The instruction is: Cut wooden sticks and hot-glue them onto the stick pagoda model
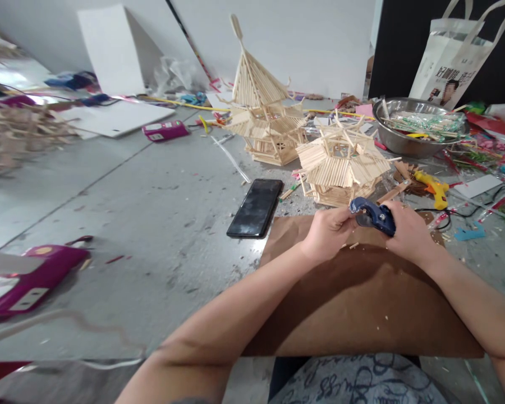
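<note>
My right hand (410, 231) is closed around the handles of a blue hand cutter (376, 216), which looks like a small pair of pruning shears. Its head points left, towards my left hand (329, 233). The fingers of that hand are pinched together right by the cutter's jaws; whatever they hold is too small or hidden to make out. Both hands are above the far edge of a brown board (362, 303), where short bits of wooden stick lie. Just beyond them stands a small stick-built pavilion (340, 163) with a fanned roof.
A taller stick pavilion (269, 112) with a pointed roof stands behind. A black phone (256, 209) lies left of the board. On the right are a yellow glue gun (434, 188) and a metal bowl (404, 143) of wrapped sticks. Purple boxes (165, 131) lie leftward.
</note>
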Demonstrator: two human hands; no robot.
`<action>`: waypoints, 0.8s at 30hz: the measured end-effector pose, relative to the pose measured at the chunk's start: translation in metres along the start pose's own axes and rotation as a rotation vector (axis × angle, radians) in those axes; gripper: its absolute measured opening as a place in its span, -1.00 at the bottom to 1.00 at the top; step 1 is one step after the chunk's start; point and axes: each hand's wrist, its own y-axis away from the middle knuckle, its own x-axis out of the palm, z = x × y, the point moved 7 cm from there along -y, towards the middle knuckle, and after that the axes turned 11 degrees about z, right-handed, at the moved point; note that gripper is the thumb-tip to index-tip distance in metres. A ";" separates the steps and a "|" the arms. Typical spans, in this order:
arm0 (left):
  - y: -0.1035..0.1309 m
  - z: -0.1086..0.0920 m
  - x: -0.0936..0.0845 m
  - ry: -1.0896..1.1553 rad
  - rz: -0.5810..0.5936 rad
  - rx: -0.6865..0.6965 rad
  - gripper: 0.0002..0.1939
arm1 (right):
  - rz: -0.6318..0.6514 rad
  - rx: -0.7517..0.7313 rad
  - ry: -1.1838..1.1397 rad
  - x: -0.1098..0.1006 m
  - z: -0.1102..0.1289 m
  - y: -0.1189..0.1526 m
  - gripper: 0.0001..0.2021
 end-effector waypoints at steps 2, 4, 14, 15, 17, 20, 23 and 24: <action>0.000 0.001 0.000 0.004 0.019 -0.010 -0.79 | 0.015 0.007 -0.011 0.002 -0.001 0.000 -0.56; 0.000 0.002 0.001 0.016 0.041 -0.024 -0.79 | 0.031 0.018 -0.030 0.004 -0.002 0.000 -0.57; -0.002 0.007 0.004 0.075 0.092 -0.061 -0.81 | 0.051 0.042 -0.071 0.005 -0.002 0.001 -0.67; -0.001 0.007 0.004 0.081 0.101 -0.068 -0.81 | 0.060 0.048 -0.068 0.005 -0.001 0.001 -0.68; -0.001 0.009 0.006 0.100 0.113 -0.085 -0.80 | 0.082 0.065 -0.055 0.006 -0.002 0.001 -0.69; 0.000 0.012 0.008 0.140 0.131 -0.106 -0.81 | 0.106 0.082 -0.037 0.007 -0.002 0.001 -0.69; 0.001 0.015 0.011 0.180 0.149 -0.128 -0.81 | 0.119 0.097 -0.030 0.007 -0.003 0.001 -0.68; 0.001 0.016 0.012 0.190 0.152 -0.134 -0.81 | 0.125 0.105 -0.027 0.007 -0.003 0.002 -0.67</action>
